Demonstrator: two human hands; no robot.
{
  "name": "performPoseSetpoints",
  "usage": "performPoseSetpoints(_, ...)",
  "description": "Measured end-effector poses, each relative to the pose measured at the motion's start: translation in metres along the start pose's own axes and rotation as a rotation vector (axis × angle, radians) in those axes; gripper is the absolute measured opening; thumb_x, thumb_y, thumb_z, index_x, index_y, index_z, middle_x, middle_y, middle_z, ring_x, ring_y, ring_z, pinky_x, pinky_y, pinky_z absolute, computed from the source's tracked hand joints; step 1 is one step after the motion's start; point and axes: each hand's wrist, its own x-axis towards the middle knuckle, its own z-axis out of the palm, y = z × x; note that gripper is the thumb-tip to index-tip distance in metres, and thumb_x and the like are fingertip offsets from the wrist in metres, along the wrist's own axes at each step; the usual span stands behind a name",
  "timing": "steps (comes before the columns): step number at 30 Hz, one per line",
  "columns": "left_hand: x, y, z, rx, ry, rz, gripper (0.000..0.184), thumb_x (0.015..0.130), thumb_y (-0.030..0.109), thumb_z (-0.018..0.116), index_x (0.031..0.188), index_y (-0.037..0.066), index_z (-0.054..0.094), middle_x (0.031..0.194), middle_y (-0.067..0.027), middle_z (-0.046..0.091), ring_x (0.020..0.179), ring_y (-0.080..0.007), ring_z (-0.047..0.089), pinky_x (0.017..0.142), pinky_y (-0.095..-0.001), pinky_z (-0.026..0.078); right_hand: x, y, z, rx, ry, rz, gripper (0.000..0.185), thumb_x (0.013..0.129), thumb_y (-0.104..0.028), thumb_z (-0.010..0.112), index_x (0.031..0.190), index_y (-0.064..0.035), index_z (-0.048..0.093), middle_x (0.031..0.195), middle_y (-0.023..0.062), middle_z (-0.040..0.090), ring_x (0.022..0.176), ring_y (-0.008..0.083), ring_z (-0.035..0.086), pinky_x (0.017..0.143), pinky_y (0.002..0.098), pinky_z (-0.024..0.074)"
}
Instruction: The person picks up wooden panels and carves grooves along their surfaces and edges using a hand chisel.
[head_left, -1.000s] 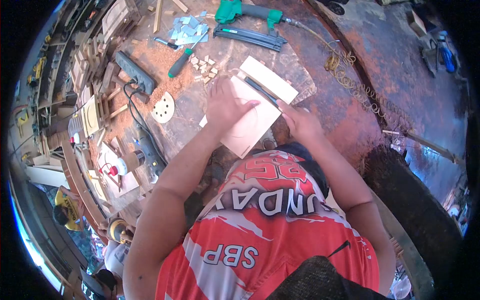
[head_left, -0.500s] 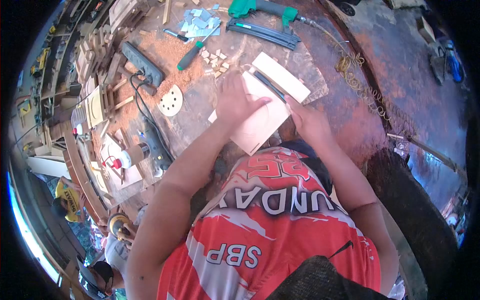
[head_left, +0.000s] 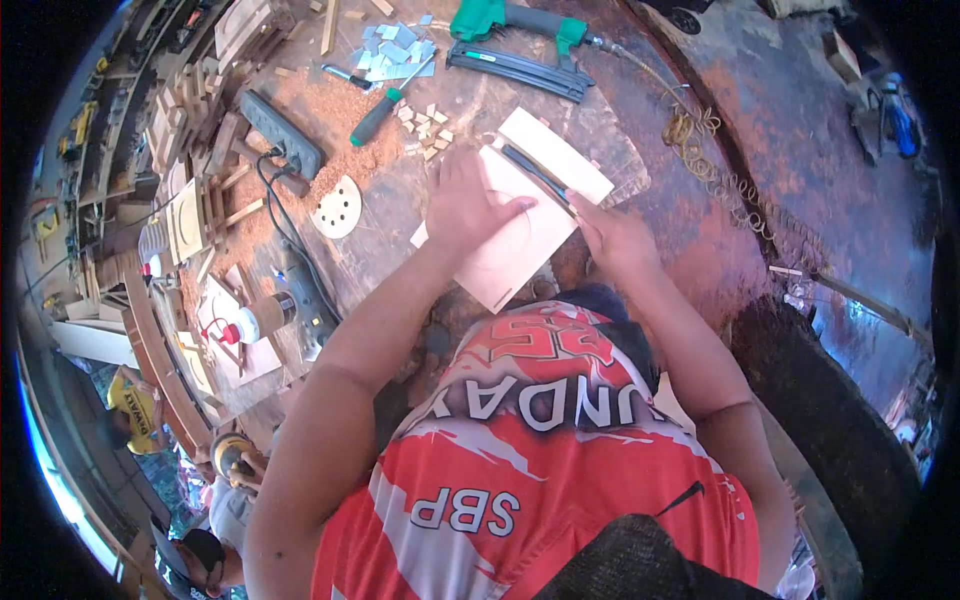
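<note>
A pale wooden board [head_left: 505,255] lies at an angle on the worktable in front of my body, with a faint curved line and a small slot near its lower corner. My left hand [head_left: 463,203] rests flat on its left part, thumb stretched out across the wood. Along its upper right edge lies a slim dark tool [head_left: 535,173], whose exact kind I cannot make out. The near end of this tool is in my right hand [head_left: 612,235], fingers closed at the board's edge. Just beyond it is a second pale wood block [head_left: 556,152].
A green nail gun [head_left: 520,45] with a coiled hose [head_left: 735,190] lies at the back. Further left are a green-handled screwdriver [head_left: 376,117], small wood chips [head_left: 425,130], a power strip [head_left: 280,132], a sanding disc [head_left: 338,207] and a glue bottle [head_left: 262,316]. Co-workers are at lower left.
The view has shifted slightly. Both hands keep nearly the same places on the board; the slim dark tool shows only a slight shift along the edge.
</note>
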Motion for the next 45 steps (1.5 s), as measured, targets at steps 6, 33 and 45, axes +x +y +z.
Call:
performPoseSetpoints(6,0.001,-0.002,0.001,-0.010,-0.015,-0.001,0.109,0.070,0.072,0.077,0.138,-0.006,0.042,0.147,-0.0268,0.045,0.142,-0.0397,0.039,0.120,-0.0504,0.025,-0.011,-0.003,0.003,0.055,0.030,0.010,0.043,0.100,-0.031,0.057,0.142,-0.0301,0.056,0.087,0.0169,0.070,0.080,0.0387,0.069,0.069,0.0513,0.0550)
performPoseSetpoints(33,0.004,-0.009,-0.007,-0.006,-0.063,0.079,0.114,0.071,0.077,0.072,0.142,-0.006,0.040,0.150,-0.0267,0.043,0.145,-0.0389,0.036,0.122,-0.0513,0.025,-0.011,-0.023,0.009,-0.046,-0.015,0.044,0.049,0.100,-0.021,0.056,0.148,-0.0220,0.051,0.086,0.0211,0.068,0.080,0.0409,0.067,0.075,0.0515,0.0534)
performPoseSetpoints(45,0.007,-0.007,-0.012,-0.014,-0.143,0.034,0.115,0.072,0.077,0.071,0.146,-0.005,0.038,0.152,-0.0233,0.040,0.148,-0.0347,0.031,0.124,-0.0483,0.020,-0.014,-0.024,0.007,0.002,-0.011,0.057,0.050,0.099,-0.019,0.057,0.149,-0.0234,0.050,0.089,0.0215,0.068,0.082,0.0423,0.066,0.076,0.0527,0.0526)
